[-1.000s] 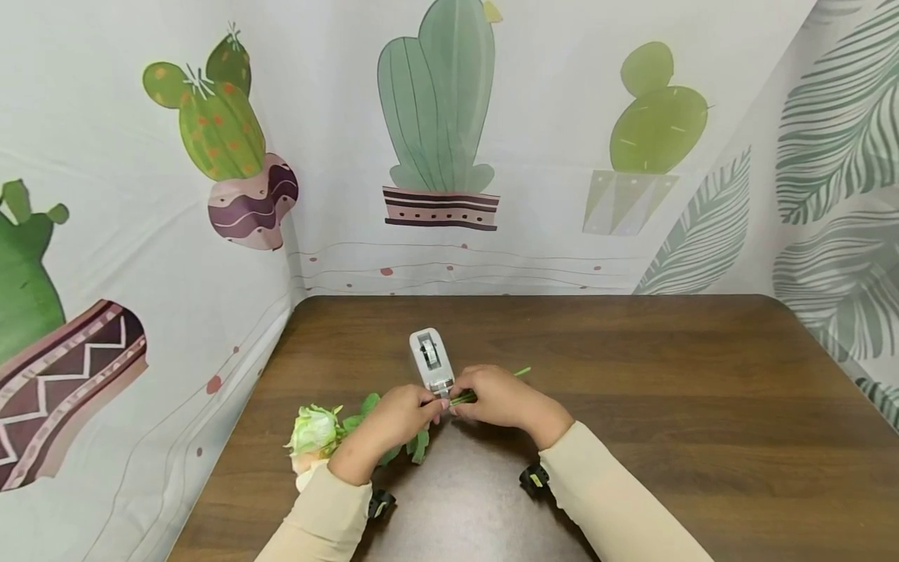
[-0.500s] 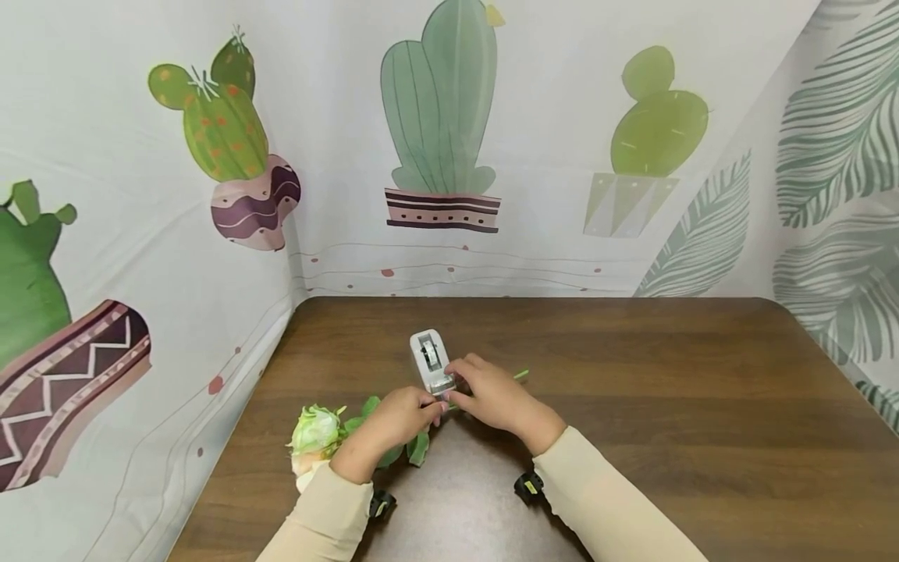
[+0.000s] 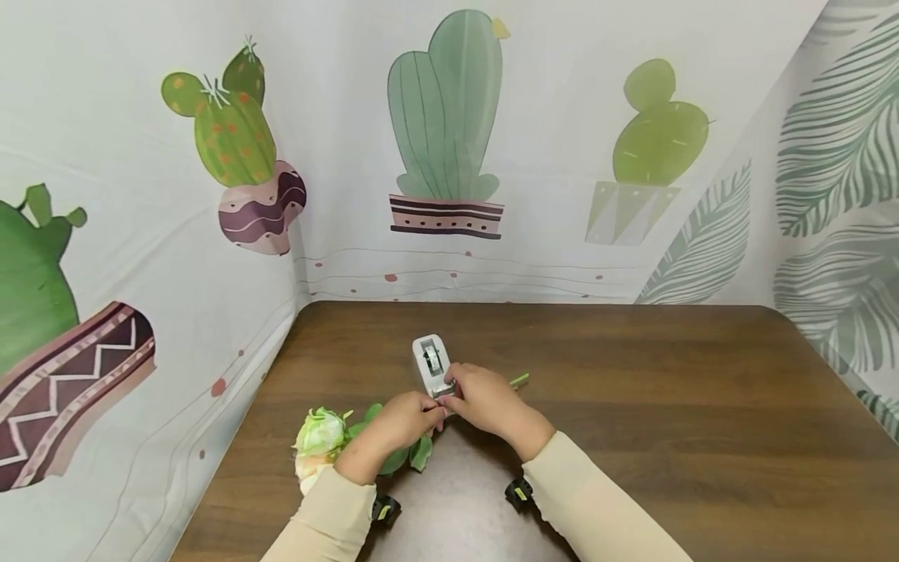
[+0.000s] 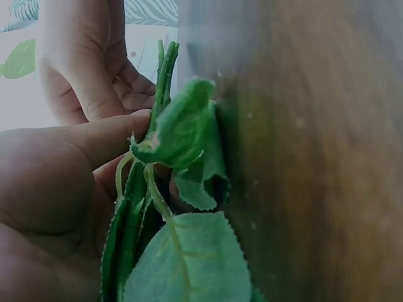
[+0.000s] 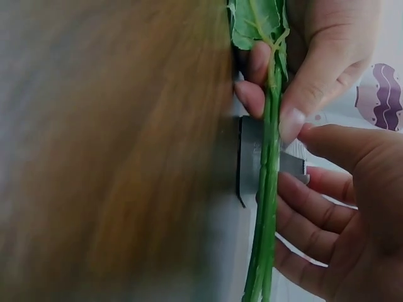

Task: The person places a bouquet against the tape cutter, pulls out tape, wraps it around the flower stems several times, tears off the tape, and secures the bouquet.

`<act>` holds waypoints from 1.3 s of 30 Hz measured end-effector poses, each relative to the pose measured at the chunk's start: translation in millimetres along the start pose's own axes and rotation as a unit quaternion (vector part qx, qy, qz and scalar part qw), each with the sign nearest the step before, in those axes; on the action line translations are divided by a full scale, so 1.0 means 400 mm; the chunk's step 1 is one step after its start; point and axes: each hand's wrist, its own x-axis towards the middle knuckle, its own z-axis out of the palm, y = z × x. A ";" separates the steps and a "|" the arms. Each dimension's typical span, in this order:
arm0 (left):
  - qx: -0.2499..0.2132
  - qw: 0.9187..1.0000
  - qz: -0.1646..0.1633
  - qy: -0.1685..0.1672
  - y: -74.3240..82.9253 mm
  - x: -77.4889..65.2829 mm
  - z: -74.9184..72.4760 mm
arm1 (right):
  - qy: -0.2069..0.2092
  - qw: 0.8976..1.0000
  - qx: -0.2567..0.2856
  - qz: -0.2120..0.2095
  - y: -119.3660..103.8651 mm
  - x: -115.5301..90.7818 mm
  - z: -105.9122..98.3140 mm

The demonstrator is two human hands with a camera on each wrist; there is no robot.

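Observation:
My left hand grips a bundle of green flower stems between thumb and fingers, just below the leaves. Beyond that wrist, pale green and cream roses lie at the left. The white tape dispenser stands at the fingertips of both hands, its front end close behind the stems. Curled about that front end are the thumb and fingers of my right hand, the thumb tip meeting my left thumb. The cut stem ends stick out past the right hand. Any tape strip there is mostly hidden.
A brown wooden table carries everything. White cloth with printed cacti hangs along its back and left edges. Black wrist cameras sit under both beige sleeves.
My right hand has left the stems and shifted slightly left to the dispenser's front end. The left hand keeps its grip on the stems. The head view has tilted slightly.

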 end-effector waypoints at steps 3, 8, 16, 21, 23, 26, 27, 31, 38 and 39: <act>-0.002 1.000 -0.004 0.001 -0.002 0.002 0.002 | 0.003 1.000 -0.007 0.003 -0.007 0.005 0.002; -0.008 1.000 -0.002 0.000 -0.003 0.005 0.004 | 0.008 0.999 -0.016 0.027 -0.017 0.011 0.005; -0.008 1.000 -0.002 0.003 -0.003 0.008 0.011 | 0.021 0.997 -0.036 0.069 -0.033 0.008 0.011; -0.006 1.000 -0.003 0.003 -0.005 0.008 0.010 | 0.027 0.995 -0.035 0.087 -0.043 0.007 0.012; -0.003 1.000 -0.001 0.005 -0.006 0.009 0.011 | 0.031 0.995 -0.035 0.092 -0.046 0.006 0.012; -0.002 1.000 0.000 0.005 -0.005 0.009 0.010 | 0.035 0.994 -0.034 0.094 -0.049 0.006 0.011; -0.001 1.000 -0.001 0.005 -0.005 0.009 0.010 | 0.036 0.994 -0.033 0.095 -0.050 0.006 0.011; -0.002 1.000 0.002 0.004 -0.002 0.008 0.009 | 0.037 0.994 -0.030 0.097 -0.050 0.006 0.010; 0.002 1.000 0.001 0.006 0.001 0.006 0.008 | 0.044 0.994 -0.025 0.098 -0.052 0.006 0.010; 0.002 1.000 0.001 0.006 0.001 0.006 0.008 | 0.045 0.994 -0.025 0.098 -0.052 0.006 0.011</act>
